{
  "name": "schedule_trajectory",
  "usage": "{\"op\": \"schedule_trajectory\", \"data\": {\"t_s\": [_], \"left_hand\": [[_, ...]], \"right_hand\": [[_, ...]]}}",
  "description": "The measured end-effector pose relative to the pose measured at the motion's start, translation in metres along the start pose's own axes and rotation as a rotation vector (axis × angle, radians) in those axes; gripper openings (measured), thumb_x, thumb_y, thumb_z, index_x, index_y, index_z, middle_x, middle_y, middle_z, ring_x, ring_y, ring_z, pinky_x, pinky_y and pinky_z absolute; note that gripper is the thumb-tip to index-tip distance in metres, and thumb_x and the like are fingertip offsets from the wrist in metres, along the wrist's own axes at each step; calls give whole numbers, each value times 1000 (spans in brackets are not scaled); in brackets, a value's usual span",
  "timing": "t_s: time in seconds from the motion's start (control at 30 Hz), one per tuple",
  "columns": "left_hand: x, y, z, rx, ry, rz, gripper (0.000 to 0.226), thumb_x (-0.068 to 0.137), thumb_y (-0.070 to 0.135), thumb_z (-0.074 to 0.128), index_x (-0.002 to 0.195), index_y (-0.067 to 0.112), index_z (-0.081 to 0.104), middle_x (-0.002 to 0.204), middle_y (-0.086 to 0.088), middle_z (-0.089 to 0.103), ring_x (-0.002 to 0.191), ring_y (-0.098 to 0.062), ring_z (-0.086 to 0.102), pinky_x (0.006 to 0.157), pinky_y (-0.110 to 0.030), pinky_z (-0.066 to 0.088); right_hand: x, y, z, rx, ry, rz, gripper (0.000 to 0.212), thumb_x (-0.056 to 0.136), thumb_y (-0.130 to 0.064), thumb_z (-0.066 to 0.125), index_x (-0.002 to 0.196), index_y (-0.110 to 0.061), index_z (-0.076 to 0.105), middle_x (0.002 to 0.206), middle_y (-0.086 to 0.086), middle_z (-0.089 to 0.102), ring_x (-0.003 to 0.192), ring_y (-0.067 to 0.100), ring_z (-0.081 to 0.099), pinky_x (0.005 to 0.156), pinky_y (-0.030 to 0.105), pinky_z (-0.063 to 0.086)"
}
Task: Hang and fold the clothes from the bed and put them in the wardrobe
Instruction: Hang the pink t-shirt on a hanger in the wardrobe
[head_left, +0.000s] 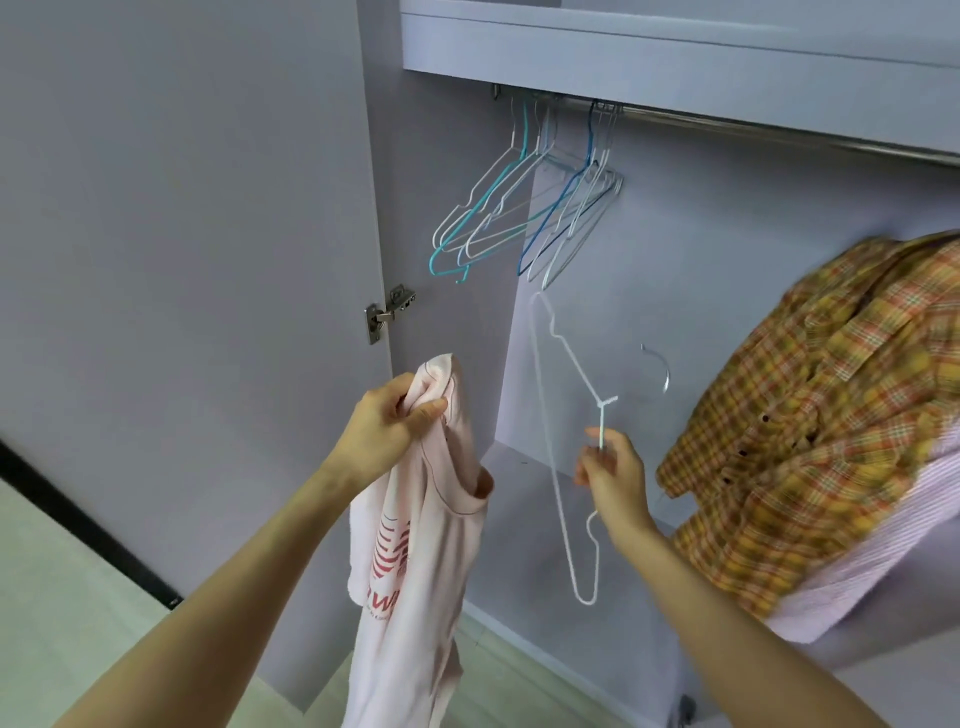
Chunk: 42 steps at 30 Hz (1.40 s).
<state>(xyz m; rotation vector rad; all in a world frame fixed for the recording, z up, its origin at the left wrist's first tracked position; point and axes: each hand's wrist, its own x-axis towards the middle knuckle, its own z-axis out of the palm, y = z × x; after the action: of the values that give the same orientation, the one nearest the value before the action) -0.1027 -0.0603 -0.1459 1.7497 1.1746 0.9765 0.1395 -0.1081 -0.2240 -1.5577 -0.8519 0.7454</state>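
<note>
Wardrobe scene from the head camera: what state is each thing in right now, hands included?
Wardrobe door: swung open.
Pink T-shirt: not yet on a hanger, dangling from the left hand, which grips it near the collar.
White wire hanger: off the rail, tilted sideways, pinched at its neck by the right hand.
Spare hangers: empty, hooked on the rail.
Plaid shirt: hanging at the right, over a pink striped garment.

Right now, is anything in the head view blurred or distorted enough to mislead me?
Head view: the plaid shirt at right is motion-smeared; the white hanger in the right hand is pale against the wardrobe back, its hook faint; wide-angle bends the rail; the pink T-shirt and left hand read sharp.
</note>
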Motion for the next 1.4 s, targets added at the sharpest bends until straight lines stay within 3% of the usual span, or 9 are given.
{"op": "schedule_trajectory", "data": {"t_s": [0.1,0.27,0.4,0.5,0.7,0.87,1.1,1.3,1.4], "left_hand": [[-5,2,-4,-45,19,-40,19,90,10,60,78,-3,54,73,-7,49,69,-16,45,67,-30,37],[-12,8,-19,-90,42,-67,14,89,11,61,81,1,59,75,-11,59,70,-17,55,70,-32,45],[-17,5,-33,0,22,-27,17,90,9,57,77,-1,61,82,-19,67,74,-17,58,79,-35,47],[-17,2,-37,28,-32,-48,14,89,9,59,79,0,59,77,-14,63,75,-18,55,78,-36,46],[-15,8,-39,79,-121,-70,30,69,26,59,73,-3,52,71,-5,45,72,-16,39,71,-31,33],[-14,20,-49,71,-155,-30,8,69,19,57,61,21,59,65,7,56,69,-14,48,71,-30,37],[-15,47,-69,31,-177,2,17,76,7,62,72,-8,53,76,-8,46,76,-18,43,73,-30,34],[-24,82,-93,-219,-104,80,25,78,16,61,90,-6,61,85,-14,64,79,-24,62,75,-34,50],[-28,84,-107,-174,-31,87,17,82,23,67,76,9,62,75,-8,56,70,-19,54,67,-29,44]], "right_hand": [[10,-23,8,34,-11,166,14,89,-14,57,78,-19,51,65,1,45,54,13,38,54,25,36],[-12,-15,20,-122,144,-38,36,97,-26,44,63,-13,44,63,-1,47,62,14,43,62,29,32],[-10,-19,23,184,275,28,37,98,-11,37,62,-17,47,62,-3,44,58,11,39,54,14,33],[0,-45,29,473,287,55,40,98,-9,33,58,-17,30,44,-10,35,43,5,29,49,18,24],[19,-111,53,871,26,227,31,87,-7,27,58,-19,24,41,-9,22,39,9,16,46,22,15],[14,-147,69,836,-187,198,30,86,-9,24,58,-20,22,43,-6,21,39,10,16,44,21,17],[14,-178,83,816,-380,133,37,84,-9,25,48,-18,26,44,-5,22,39,10,17,41,20,19],[4,-136,118,517,-368,87,36,83,0,24,54,-20,21,41,-8,21,44,10,14,41,21,14],[4,-115,120,389,-321,57,35,82,2,25,54,-19,22,42,-9,22,49,13,14,47,25,14]]}}
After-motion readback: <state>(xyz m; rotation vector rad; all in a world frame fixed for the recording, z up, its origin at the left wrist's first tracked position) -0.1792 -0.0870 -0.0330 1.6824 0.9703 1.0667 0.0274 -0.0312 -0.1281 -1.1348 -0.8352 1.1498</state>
